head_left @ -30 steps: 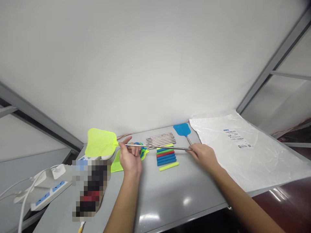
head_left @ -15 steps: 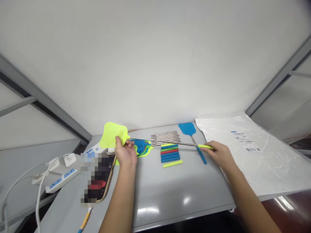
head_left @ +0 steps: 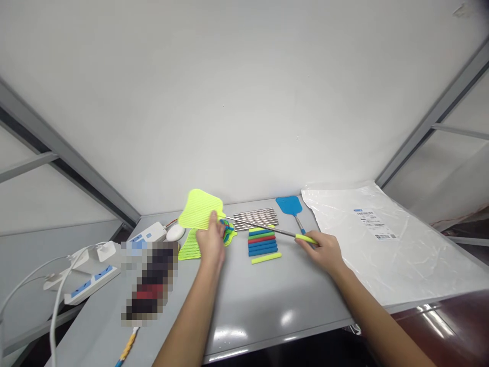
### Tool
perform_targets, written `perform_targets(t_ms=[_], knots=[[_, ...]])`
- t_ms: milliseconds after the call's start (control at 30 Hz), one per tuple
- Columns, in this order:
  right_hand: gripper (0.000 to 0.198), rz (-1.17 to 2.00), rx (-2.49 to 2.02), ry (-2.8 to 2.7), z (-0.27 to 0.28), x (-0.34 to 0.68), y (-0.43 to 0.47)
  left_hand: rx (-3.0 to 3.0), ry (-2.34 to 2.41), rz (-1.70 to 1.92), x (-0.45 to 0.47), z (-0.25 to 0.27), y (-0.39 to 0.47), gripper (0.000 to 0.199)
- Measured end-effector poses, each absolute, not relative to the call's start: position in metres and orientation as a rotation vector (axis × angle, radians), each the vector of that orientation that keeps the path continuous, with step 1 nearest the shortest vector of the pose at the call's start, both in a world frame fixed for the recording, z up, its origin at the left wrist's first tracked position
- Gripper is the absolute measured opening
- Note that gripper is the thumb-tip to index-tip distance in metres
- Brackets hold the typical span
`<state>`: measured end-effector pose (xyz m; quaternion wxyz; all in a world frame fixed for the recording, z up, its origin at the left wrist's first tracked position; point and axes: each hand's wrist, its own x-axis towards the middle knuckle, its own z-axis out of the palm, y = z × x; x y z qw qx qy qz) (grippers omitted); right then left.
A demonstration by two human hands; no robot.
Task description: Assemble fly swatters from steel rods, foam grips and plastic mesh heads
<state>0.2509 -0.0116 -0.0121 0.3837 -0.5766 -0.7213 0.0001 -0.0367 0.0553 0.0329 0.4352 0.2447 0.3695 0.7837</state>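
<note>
A yellow fly swatter (head_left: 201, 209) with a thin metal rod is held above the table, its head to the left. My left hand (head_left: 211, 242) grips it at the neck of the mesh head. My right hand (head_left: 323, 250) is closed around its yellow handle grip. Beneath the rod lie several metal rods (head_left: 256, 218) side by side. Blue, red and green grip tubes (head_left: 263, 244) form a row in front of them, with a yellow tube (head_left: 266, 258) nearest me. A blue fly swatter (head_left: 289, 205) lies beyond my right hand. My left hand partly hides green and blue swatter heads (head_left: 190, 245).
A white plastic mailing bag (head_left: 344, 224) with a label covers the table's right side. On the left are power strips (head_left: 91, 285) with cables, a white oval object (head_left: 175, 233) and a blurred-out phone (head_left: 153, 280). A wall (head_left: 244, 102) stands behind the grey table (head_left: 244, 321).
My left hand and the swatter head have moved right. My right hand has shifted left and slightly down, and the rod looks shorter between them. The view has shifted slightly too.
</note>
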Motion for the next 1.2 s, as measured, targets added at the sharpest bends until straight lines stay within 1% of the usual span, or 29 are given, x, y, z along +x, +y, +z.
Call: perform_targets(t_ms=[67,233,400,600,767,867,967,1067,1200], knots=[[0.037,-0.023,-1.475,-1.816,-0.012,0.244,-0.013,0.706,0.905,1.81,-0.014,0.03,0.045,0.032],[0.039,-0.048,-1.474,-1.784,-0.012,0.236,-0.016,0.83,0.961,1.64,0.019,0.021,0.023,0.035],[0.038,-0.031,-1.465,-1.781,-0.012,0.223,-0.018,0.94,0.932,1.422,0.037,0.016,0.01,0.029],[0.035,0.027,-1.428,-1.891,-0.009,0.223,-0.018,1.014,0.914,1.453,0.032,0.019,0.01,0.027],[0.031,0.05,-1.359,-2.105,-0.011,0.232,-0.02,1.174,0.967,1.331,0.023,0.014,0.014,0.038],[0.033,-0.085,-1.501,-2.022,-0.017,0.24,-0.026,1.207,0.91,1.278,0.021,0.014,0.014,0.031],[0.033,-0.157,-1.788,-1.761,-0.024,0.248,-0.034,1.189,0.916,1.29,0.02,0.017,0.014,0.04],[0.032,-0.11,-2.04,-1.606,-0.024,0.253,-0.037,1.224,0.996,1.309,0.018,0.018,0.014,0.034],[0.032,-0.003,-2.213,-1.568,-0.017,0.252,-0.032,1.418,1.071,1.319,0.016,0.018,0.012,0.023]])
